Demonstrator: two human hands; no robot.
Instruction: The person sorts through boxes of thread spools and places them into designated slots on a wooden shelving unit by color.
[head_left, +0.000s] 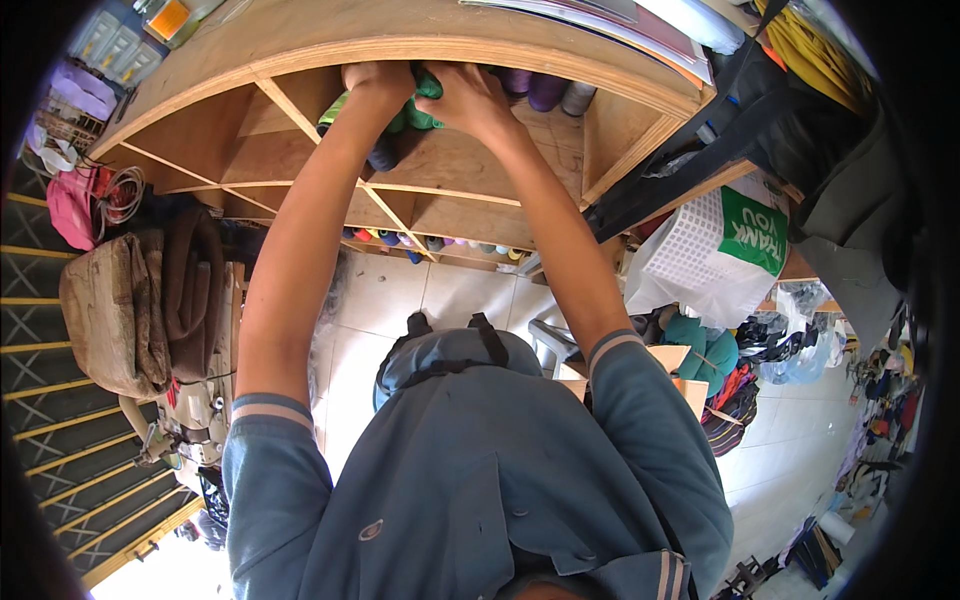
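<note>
I have both hands up in the upper middle compartment of the wooden shelf [470, 190]. My left hand [375, 80] and right hand [470, 95] are both closed around a green cloth [425, 105], which sits between them just under the shelf's top board, beside purple thread spools [545, 90].

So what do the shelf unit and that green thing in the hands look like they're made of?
The shelf unit looks like bare plywood: pale brown faces with grain and layered edges, no paint or gloss visible. The green thing, gripped by the left hand and the right hand, seems to be soft cloth, since it bunches and folds; the exact fabric can't be told.
</note>
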